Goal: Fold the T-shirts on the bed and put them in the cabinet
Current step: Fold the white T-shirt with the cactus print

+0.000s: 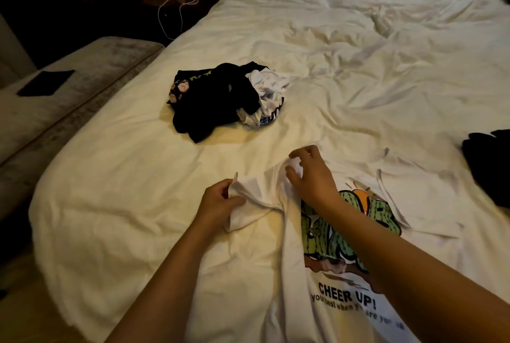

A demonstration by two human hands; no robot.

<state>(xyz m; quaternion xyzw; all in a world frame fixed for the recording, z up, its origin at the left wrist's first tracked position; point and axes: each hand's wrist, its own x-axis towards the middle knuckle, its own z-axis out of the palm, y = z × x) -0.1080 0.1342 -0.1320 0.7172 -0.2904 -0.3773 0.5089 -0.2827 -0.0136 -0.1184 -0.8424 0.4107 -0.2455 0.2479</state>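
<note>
White T-shirt point(325, 295) with a cactus print and "CHEER UP!" lies spread face up at the near edge of the bed point(132, 204). Left hand point(220, 204) pinches the shirt's sleeve, bunching the cloth. Right hand point(309, 171) grips the shoulder fabric just beside it, fingers curled into the cloth. A heap of black and white T-shirts point(220, 99) sits toward the bed's left edge. Another dark garment point(488, 166) lies at the right edge.
</note>
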